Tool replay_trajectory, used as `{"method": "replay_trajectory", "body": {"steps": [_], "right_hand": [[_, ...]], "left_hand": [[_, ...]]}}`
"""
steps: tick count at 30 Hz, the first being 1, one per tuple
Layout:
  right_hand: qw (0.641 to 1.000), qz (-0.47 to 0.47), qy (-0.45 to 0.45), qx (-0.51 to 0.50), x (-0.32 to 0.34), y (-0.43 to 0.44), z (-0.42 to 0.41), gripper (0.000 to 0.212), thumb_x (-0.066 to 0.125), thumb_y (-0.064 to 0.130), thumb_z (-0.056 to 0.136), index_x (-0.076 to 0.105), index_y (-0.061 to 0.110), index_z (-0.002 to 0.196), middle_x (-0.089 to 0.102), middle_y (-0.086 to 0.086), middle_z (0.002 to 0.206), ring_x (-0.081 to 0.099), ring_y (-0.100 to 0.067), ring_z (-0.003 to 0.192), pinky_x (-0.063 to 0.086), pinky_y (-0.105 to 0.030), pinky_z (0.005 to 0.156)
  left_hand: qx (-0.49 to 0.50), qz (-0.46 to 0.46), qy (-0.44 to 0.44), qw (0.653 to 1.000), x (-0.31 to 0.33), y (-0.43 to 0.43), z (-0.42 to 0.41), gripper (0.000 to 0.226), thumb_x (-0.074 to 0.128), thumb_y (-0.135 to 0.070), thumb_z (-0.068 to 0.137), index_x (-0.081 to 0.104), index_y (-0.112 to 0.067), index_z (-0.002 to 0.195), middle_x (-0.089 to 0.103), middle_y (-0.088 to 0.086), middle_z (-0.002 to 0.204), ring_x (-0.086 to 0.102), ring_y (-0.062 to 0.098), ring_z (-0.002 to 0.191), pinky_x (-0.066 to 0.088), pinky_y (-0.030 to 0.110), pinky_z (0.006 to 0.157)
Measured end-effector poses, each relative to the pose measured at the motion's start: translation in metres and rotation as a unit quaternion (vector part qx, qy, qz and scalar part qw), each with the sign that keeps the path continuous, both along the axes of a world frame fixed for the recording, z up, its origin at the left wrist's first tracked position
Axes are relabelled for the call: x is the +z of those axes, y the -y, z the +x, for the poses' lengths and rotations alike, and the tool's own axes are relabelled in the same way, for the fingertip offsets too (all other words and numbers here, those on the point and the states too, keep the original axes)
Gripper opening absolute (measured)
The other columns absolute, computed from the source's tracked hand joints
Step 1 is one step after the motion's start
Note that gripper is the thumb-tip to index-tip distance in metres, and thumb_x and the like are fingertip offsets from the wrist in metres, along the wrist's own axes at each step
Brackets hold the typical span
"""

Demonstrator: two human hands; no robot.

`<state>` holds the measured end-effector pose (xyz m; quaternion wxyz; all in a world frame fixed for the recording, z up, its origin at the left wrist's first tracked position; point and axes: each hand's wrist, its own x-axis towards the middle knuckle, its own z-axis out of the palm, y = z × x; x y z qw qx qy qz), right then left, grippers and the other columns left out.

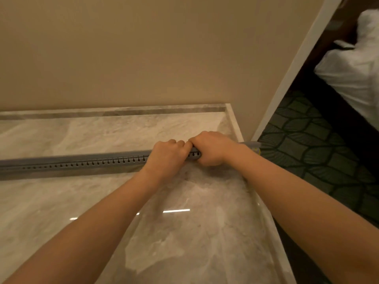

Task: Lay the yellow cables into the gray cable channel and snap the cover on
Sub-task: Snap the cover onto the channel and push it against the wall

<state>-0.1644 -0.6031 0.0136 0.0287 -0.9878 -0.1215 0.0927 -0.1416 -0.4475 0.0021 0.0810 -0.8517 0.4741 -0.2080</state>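
Gripping the gray perforated plastic cable channel [82,163] on the pale marble table [61,201] with left hand [166,158] and right hand [209,148], knuckles touching.

Both hands are down on the gray cable channel [82,163], knuckles nearly touching. The left hand [166,158] curls its fingers over the top edge, and the right hand [211,148] grips just beside it, fingers wrapped round. Left of the fingers the channel runs long across the marble surface [102,136], its row of slots showing. Right of the fingers, past the wrist, a short end pokes out with a bit of yellow cable [258,152], out over the patterned carpet [320,156]. Beyond the fingers stands a plain beige wall [143,48].
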Motion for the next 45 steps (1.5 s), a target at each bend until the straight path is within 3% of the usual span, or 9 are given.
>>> {"method": "replay_trajectory", "body": {"steps": [2, 4, 8, 13, 16, 21, 28, 34, 45], "right_hand": [[0.999, -0.014, 0.014, 0.027, -0.004, 0.0, 0.0, 0.02, 0.055, 0.027, 0.085, 0.051, 0.015, 0.101, 0.063, -0.009, 0.094, 0.056, -0.027, 0.073, 0.034, -0.031, 0.058], [0.998, -0.036, 0.032, 0.048, -0.008, 0.004, -0.003, 0.021, 0.053, 0.025, 0.087, 0.047, 0.013, 0.104, 0.063, -0.011, 0.096, 0.057, -0.029, 0.076, 0.033, -0.031, 0.059], [0.996, -0.06, 0.045, 0.048, -0.012, 0.01, -0.005, 0.022, 0.053, 0.022, 0.087, 0.045, 0.011, 0.105, 0.061, -0.012, 0.095, 0.051, -0.028, 0.071, 0.03, -0.032, 0.058], [0.995, -0.069, 0.068, 0.03, -0.015, 0.019, 0.0, 0.025, 0.053, 0.021, 0.087, 0.043, 0.011, 0.108, 0.061, -0.013, 0.098, 0.057, -0.033, 0.077, 0.031, -0.033, 0.058], [0.994, -0.071, 0.081, 0.023, -0.017, 0.021, 0.008, 0.025, 0.052, 0.02, 0.087, 0.042, 0.012, 0.109, 0.062, -0.012, 0.099, 0.058, -0.034, 0.079, 0.035, -0.035, 0.06], [0.988, -0.052, 0.148, 0.007, -0.027, 0.016, 0.018, 0.03, 0.052, 0.021, 0.087, 0.045, 0.015, 0.116, 0.062, -0.006, 0.1, 0.06, -0.03, 0.084, 0.033, -0.033, 0.059], [0.981, -0.008, 0.195, 0.016, -0.029, 0.024, 0.035, 0.029, 0.057, 0.029, 0.087, 0.051, 0.013, 0.111, 0.065, -0.006, 0.096, 0.06, -0.027, 0.083, 0.04, -0.034, 0.06], [0.969, 0.009, 0.248, 0.019, -0.028, 0.031, 0.048, 0.048, 0.047, 0.059, 0.086, 0.056, 0.013, 0.099, 0.066, -0.003, 0.085, 0.062, -0.023, 0.073, 0.039, -0.031, 0.055], [0.936, 0.003, 0.35, 0.033, -0.019, 0.038, 0.08, 0.046, 0.066, 0.052, 0.077, 0.063, 0.006, 0.076, 0.067, -0.01, 0.065, 0.062, -0.027, 0.06, 0.05, -0.032, 0.048]], "left_hand": [[-0.013, -0.015, -0.015, 1.0, -0.002, -0.008, 0.002, 0.034, 0.08, -0.04, 0.064, 0.065, -0.013, 0.079, 0.062, -0.001, 0.059, 0.059, 0.018, 0.048, 0.035, 0.023, 0.036], [-0.005, -0.011, -0.069, 0.998, -0.004, -0.013, 0.007, 0.038, 0.06, -0.049, 0.082, 0.059, -0.014, 0.097, 0.065, 0.002, 0.078, 0.063, 0.023, 0.065, 0.034, 0.029, 0.045], [0.085, 0.041, -0.137, 0.986, -0.004, -0.05, 0.034, 0.035, 0.046, -0.041, 0.089, 0.041, -0.023, 0.118, 0.063, -0.002, 0.1, 0.062, 0.023, 0.086, 0.035, 0.03, 0.057], [0.138, 0.109, -0.071, 0.982, 0.0, -0.113, 0.056, 0.039, 0.047, -0.032, 0.09, 0.034, -0.024, 0.126, 0.059, -0.005, 0.105, 0.059, 0.018, 0.088, 0.032, 0.028, 0.056], [0.199, 0.165, -0.038, 0.965, 0.006, -0.143, 0.066, 0.038, 0.05, -0.027, 0.089, 0.034, -0.024, 0.124, 0.057, -0.007, 0.105, 0.057, 0.016, 0.089, 0.034, 0.026, 0.056], [0.229, 0.109, -0.059, 0.965, 0.009, -0.158, 0.073, 0.031, 0.068, -0.002, 0.072, 0.058, -0.003, 0.102, 0.061, 0.014, 0.075, 0.058, 0.033, 0.065, 0.041, 0.036, 0.052], [0.241, 0.103, -0.051, 0.964, 0.007, -0.148, 0.094, 0.036, 0.067, 0.004, 0.067, 0.058, -0.004, 0.101, 0.061, 0.016, 0.08, 0.058, 0.035, 0.073, 0.046, 0.044, 0.066], [0.247, 0.09, -0.048, 0.964, 0.008, -0.133, 0.121, 0.037, 0.06, 0.001, 0.074, 0.056, -0.006, 0.11, 0.063, 0.017, 0.09, 0.06, 0.037, 0.085, 0.044, 0.048, 0.08], [0.212, 0.041, 0.009, 0.976, 0.002, -0.132, 0.155, 0.04, 0.068, 0.013, 0.058, 0.056, -0.002, 0.093, 0.059, 0.022, 0.072, 0.058, 0.039, 0.066, 0.046, 0.049, 0.064]]}}
